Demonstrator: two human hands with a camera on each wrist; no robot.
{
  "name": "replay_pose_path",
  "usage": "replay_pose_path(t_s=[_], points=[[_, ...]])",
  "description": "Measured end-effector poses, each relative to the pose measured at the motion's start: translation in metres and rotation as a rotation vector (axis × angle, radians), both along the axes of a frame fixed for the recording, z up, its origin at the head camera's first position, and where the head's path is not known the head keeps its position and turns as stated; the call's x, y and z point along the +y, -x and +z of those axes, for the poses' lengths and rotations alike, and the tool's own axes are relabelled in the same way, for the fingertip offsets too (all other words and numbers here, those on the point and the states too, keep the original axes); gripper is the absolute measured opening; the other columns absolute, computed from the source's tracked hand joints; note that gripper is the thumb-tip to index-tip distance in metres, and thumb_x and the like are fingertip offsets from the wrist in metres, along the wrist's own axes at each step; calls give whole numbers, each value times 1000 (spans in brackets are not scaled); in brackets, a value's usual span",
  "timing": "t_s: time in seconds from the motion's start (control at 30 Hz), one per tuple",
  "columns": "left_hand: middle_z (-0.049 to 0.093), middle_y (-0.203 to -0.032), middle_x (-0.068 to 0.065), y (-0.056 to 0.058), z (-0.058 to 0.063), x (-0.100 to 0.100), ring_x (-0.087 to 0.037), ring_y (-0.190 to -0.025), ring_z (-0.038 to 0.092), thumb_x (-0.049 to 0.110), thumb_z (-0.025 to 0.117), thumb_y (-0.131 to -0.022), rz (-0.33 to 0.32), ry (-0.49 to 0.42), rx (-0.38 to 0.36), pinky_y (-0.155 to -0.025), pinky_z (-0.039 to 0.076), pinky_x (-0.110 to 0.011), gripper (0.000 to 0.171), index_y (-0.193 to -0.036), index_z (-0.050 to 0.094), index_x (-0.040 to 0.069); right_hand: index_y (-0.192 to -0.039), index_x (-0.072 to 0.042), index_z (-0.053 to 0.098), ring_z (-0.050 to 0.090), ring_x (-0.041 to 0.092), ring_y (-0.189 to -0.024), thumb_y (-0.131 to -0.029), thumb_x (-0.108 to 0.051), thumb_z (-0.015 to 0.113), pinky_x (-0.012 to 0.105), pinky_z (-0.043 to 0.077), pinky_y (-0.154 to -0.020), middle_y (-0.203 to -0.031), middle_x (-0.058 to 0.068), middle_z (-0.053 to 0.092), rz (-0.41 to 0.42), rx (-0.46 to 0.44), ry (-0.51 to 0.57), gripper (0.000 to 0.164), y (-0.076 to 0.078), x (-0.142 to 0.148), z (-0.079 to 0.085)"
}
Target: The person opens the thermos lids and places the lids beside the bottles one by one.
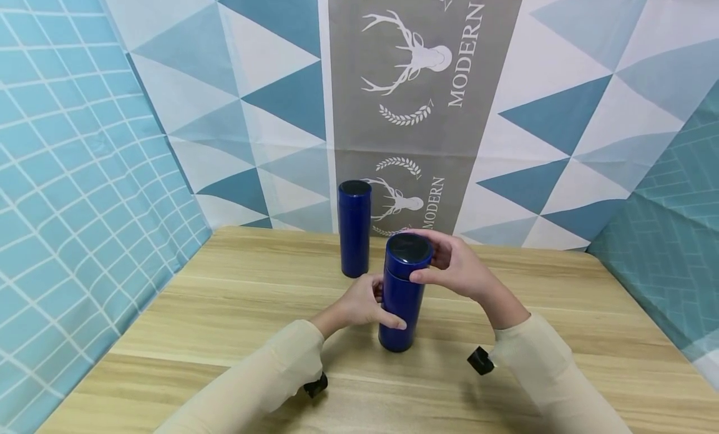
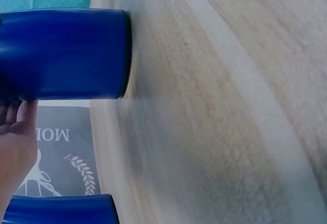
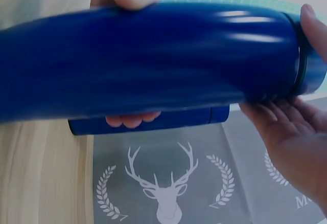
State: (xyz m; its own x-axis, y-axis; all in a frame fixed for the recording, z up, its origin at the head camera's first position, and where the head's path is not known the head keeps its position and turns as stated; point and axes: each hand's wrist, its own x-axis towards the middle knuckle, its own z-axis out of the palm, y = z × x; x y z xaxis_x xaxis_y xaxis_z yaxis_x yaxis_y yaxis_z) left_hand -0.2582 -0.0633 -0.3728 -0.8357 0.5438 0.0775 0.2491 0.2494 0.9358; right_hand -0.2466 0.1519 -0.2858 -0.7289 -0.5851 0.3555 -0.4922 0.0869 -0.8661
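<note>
"Steadying this blue vacuum flask (image 1: 403, 300) looks like the job of my left hand (image 1: 362, 304): fingers curled round the body, thumb across the near side."

"And at the top?"

"My right hand (image 1: 457, 265) grips around the lid (image 1: 401, 265), thumb by the seam, fingers wrapped behind."

"Where is the flask?"

"Before me at the desk (image 1: 224, 309), roughly upright, nearer than the second flask (image 1: 355, 240). Whether its base touches down, I can't tell."

"How would you handle it well?"

"I'd hold the body firmly, as those glossy sides could slip, and press evenly on the lid, thumb against fingers. I'd also mind my left knuckles near that other flask."
</note>
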Motion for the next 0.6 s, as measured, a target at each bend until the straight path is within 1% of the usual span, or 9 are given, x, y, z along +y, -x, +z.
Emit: replay_pose_path(t_s=[0.07, 0.2, 0.3, 0.43, 0.6], points=[[71, -111, -10, 0, 0, 0, -9, -92, 67, 7, 86, -64, -2, -1, -1, -85, 55, -24, 62, -120, 61, 8, -139, 7, 40, 64, 20, -113, -82, -9, 74, 23, 55, -91, -132, 34, 52, 37, 1, 1, 68, 3, 2, 0], [71, -111, -10, 0, -1, 0, -9, -91, 67, 8, 86, -64, -7, -2, -2, -84, 55, -24, 61, -120, 61, 8, -139, 8, 40, 64, 18, -114, -83, -11, 74, 23, 54, -92, -131, 28, 55, 84, 1, 0, 68, 9, 5, -1], [71, -111, -10, 0, -2, 0, -9, -91, 67, 8, 86, -64, -9, -3, 0, -84, 54, -24, 61, -120, 61, 8, -139, 9, 39, 63, 19, -115, -83, -12, 74, 24, 54, -93, -132, 27, 55, 111, -1, -2, 70, 12, 7, -2], [71, -111, -10, 0, -3, 0, -8, -91, 67, 8, 86, -64, -10, -4, 0, -84, 54, -24, 62, -120, 61, 8, -141, 10, 36, 62, 19, -117, -83, -14, 74, 25, 54, -93, -134, 27, 54, 152, -26, -4, 73, 15, 8, 0], [71, -111, -12, 0, -1, 0, -9, -90, 67, 6, 85, -64, -11, -20, -10, -84, 55, -24, 61, -120, 61, 6, -142, 10, 33, 63, 16, -117, -84, -16, 74, 26, 54, -93, -136, 20, 55, 212, -60, 16, 75, 20, 9, 0]])
